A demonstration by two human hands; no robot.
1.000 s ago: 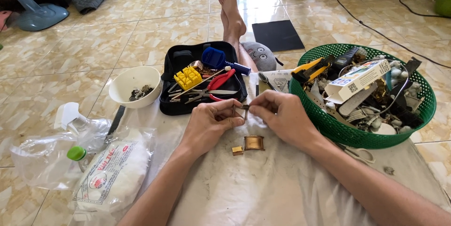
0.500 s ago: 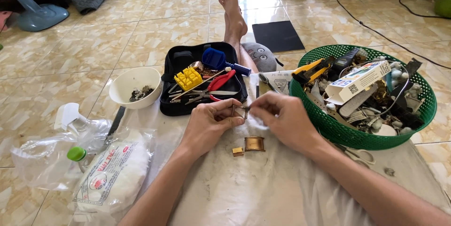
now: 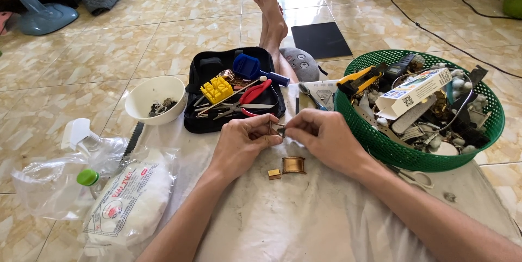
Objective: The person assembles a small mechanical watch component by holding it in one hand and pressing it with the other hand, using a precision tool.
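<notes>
Both hands (image 3: 283,139) pinched together on a small metal part (image 3: 276,128) over the cloth (image 3: 304,218); likely to slip and drop beside the gold pieces (image 3: 293,165) if grip loosens.

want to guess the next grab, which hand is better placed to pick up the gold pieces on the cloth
Probably the right hand: the gold pieces lie just below it, while the left hand sits slightly farther off. Both pinch a small metal part.

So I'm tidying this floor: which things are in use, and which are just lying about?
In use:
left hand
right hand
small metal part
gold band pieces

Lying about:
green basket
black tool case
white bowl
cotton bag
</notes>
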